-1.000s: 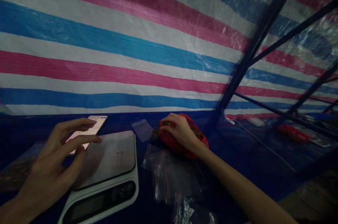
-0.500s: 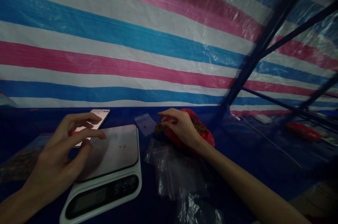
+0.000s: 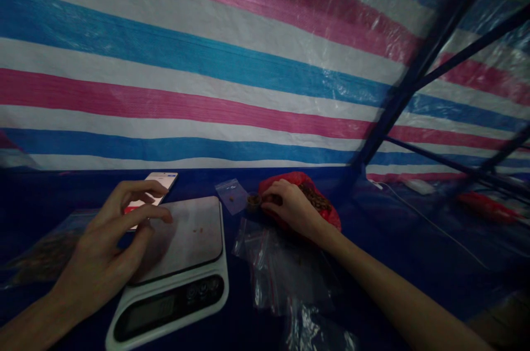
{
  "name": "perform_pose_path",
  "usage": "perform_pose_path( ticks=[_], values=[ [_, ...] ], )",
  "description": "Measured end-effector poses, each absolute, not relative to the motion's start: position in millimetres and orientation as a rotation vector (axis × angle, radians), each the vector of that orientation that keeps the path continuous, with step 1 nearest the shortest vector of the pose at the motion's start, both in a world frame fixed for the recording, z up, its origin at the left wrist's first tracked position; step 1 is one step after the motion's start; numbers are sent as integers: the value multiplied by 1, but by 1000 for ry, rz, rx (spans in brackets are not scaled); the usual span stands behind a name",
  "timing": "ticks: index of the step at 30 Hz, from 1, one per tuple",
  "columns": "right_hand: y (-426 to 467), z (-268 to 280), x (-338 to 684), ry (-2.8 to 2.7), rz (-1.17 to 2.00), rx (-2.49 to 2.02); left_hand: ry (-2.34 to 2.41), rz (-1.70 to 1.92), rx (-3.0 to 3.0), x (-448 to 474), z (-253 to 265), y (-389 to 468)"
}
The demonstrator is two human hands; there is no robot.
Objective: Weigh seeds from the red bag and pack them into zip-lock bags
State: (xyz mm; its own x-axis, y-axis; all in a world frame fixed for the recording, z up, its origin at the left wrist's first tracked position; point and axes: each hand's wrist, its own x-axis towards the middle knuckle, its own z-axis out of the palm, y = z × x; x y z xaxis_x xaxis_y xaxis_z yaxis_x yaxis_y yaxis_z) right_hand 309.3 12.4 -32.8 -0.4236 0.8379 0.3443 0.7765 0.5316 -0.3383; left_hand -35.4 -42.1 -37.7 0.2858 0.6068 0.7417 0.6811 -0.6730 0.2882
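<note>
A white digital kitchen scale (image 3: pixel 182 262) stands in front of me, with a few tiny brown bits (image 3: pixel 199 230) on its plate. My left hand (image 3: pixel 120 229) hovers over the plate's left side, fingers curved and apart, holding nothing. To the right, my right hand (image 3: pixel 285 202) is at the left part of a red bag (image 3: pixel 271 181) full of small brown pieces (image 3: pixel 317 200). Its fingers are bent close together beside a small round cup (image 3: pixel 254 201) of brown bits; whether anything is between the fingertips is hidden. Behind the cup lies a small zip bag (image 3: pixel 231 196) with a brown bit in it.
Several clear zip bags (image 3: pixel 285 274) lie right of the scale. A lit phone (image 3: pixel 159 182) is behind my left hand. A filled plastic bag (image 3: pixel 49 251) sits at the left. Blue metal bars (image 3: pixel 397 102) and a white cable (image 3: pixel 430 221) are at the right.
My right hand has drawn back right from the small cup, which now shows fully, toward the red bag. Its fingers have come closer together. My left hand keeps its pose over the scale.
</note>
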Motion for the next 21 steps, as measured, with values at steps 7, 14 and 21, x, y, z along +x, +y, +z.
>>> perform_pose_path(
  ticks=[7,14,21],
  values=[
    [9,-41,303,-2346,7,-1336,-1167,-1383,-2454,-29,-29,-41],
    [7,-58,289,-2448,-211,-1260,-1146,-1446,-2444,-30,-29,-37],
    [1,-35,296,-2016,180,-1078,-1187,-1535,-2402,-35,-30,-33]
  ],
)
